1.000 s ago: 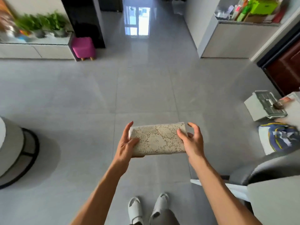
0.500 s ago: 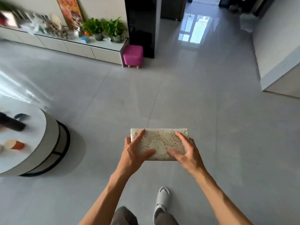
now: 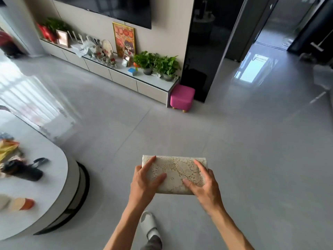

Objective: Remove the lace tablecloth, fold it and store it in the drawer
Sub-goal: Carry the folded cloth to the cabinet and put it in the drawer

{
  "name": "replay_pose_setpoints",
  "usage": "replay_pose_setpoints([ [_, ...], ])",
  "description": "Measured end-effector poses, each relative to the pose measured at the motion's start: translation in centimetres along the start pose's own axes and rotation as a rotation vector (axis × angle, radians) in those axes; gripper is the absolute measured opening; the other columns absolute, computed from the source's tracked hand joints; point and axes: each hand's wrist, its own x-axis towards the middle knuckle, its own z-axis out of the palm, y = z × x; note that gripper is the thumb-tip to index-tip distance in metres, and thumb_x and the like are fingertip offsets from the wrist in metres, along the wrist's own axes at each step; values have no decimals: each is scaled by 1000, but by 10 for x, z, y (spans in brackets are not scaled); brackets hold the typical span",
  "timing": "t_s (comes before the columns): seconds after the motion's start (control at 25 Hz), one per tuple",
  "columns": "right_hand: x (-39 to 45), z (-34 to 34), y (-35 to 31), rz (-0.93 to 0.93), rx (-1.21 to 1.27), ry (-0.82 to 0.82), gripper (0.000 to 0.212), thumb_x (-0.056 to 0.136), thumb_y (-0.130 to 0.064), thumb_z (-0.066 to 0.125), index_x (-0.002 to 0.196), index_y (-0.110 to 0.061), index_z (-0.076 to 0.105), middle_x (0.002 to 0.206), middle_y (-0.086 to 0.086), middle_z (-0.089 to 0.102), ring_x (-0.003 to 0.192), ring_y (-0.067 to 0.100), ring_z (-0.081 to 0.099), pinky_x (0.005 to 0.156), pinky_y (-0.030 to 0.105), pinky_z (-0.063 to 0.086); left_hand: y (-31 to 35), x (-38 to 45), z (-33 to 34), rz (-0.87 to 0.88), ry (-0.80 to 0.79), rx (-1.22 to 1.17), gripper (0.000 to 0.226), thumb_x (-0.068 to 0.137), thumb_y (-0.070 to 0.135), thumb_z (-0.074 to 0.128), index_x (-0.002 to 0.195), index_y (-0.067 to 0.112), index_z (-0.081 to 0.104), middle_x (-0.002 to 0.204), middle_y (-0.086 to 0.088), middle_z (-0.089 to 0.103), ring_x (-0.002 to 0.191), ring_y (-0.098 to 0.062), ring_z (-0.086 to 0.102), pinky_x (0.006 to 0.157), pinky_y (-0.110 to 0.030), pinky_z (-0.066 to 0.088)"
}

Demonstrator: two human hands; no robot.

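The cream lace tablecloth (image 3: 175, 170) is folded into a compact flat rectangle, carried level in front of me above the grey floor. My left hand (image 3: 143, 183) grips its left end, thumb and forefinger lying on top. My right hand (image 3: 205, 186) grips its right end, thumb across the top, fingers along the edge. Far ahead on the left runs a long low cabinet (image 3: 124, 82) with flat drawer fronts, all closed.
A round white coffee table (image 3: 54, 177) with a dark bottle and cups stands at my left. A pink stool (image 3: 182, 97) sits at the cabinet's right end beside a tall black cabinet (image 3: 203, 51). Potted plants (image 3: 158, 64) and frames crowd the cabinet top. Open tiled floor lies ahead.
The view has swung left while I walk: the low cabinet and coffee table came into view. Both hands moved from the bundle's ends to lie more over its top.
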Motion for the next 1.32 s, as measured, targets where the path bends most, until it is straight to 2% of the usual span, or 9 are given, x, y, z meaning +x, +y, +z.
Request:
replay_pose_setpoints([
  [0.16, 111, 40, -48, 5, 11, 0, 77, 69, -57, 78, 136, -58, 40, 121, -4, 51, 112, 8, 54, 88, 17, 40, 22, 125, -40, 8, -27, 7, 62, 77, 45, 78, 132, 51, 49, 107, 14, 49, 94, -1, 55, 81, -27, 47],
  [0.32, 235, 76, -87, 7, 30, -5, 76, 70, -50, 81, 136, -54, 43, 120, -6, 49, 112, 8, 53, 80, 5, 36, 38, 252, -62, -4, -27, -15, 61, 77, 44, 78, 130, 53, 49, 109, 11, 51, 95, 1, 55, 79, -24, 47],
  [0.68, 522, 160, -162, 25, 21, -91, 72, 71, -50, 79, 134, -55, 44, 120, -8, 51, 109, 5, 53, 85, 19, 40, 66, 538, -107, -104, 30, 5, 58, 80, 38, 77, 133, 44, 52, 106, 12, 49, 96, 0, 53, 84, -26, 46],
  [0.84, 616, 201, -185, 61, 20, -26, 71, 71, -56, 77, 130, -66, 39, 119, -8, 50, 108, 5, 53, 85, 21, 41, 64, 664, -127, -89, -54, 4, 57, 82, 33, 77, 132, 41, 53, 107, 10, 51, 99, -5, 56, 85, -27, 47],
  [1.0, 692, 253, -193, 206, 53, 127, 74, 66, -68, 73, 132, -63, 40, 123, -6, 50, 113, 8, 53, 85, 19, 41, 45, 792, -137, -51, -260, 31, 47, 88, 32, 71, 131, 41, 55, 109, 4, 54, 97, 1, 56, 83, -25, 46],
  [1.08, 720, 276, -202, 253, 67, 165, 79, 61, -79, 68, 134, -61, 40, 123, -8, 50, 112, 4, 52, 81, 14, 40, 40, 839, -144, -67, -310, -10, 45, 88, 37, 67, 131, 43, 54, 112, 1, 58, 101, -9, 61, 86, -27, 48],
  [1.16, 749, 297, -204, 298, 86, 189, 84, 59, -84, 64, 135, -59, 40, 122, -12, 50, 111, -8, 49, 80, 8, 39, 33, 885, -150, -172, -366, -100, 62, 80, 38, 69, 137, 45, 45, 111, 0, 66, 99, -16, 67, 85, -34, 56],
  [1.24, 776, 315, -208, 312, 82, 182, 84, 59, -84, 63, 136, -59, 40, 121, -16, 50, 113, -15, 46, 85, 7, 38, 24, 925, -154, -394, -341, -207, 76, 70, 29, 80, 133, 51, 44, 100, -5, 74, 85, -18, 72, 72, -37, 60],
  [1.32, 809, 334, -197, 336, 81, 152, 80, 60, -83, 65, 133, -63, 39, 121, -20, 48, 115, -17, 44, 86, 8, 38, 8, 961, -150, -581, -345, -289, 49, 60, 23, 87, 105, 35, 71, 94, -15, 76, 73, -23, 74, 59, -32, 58],
])
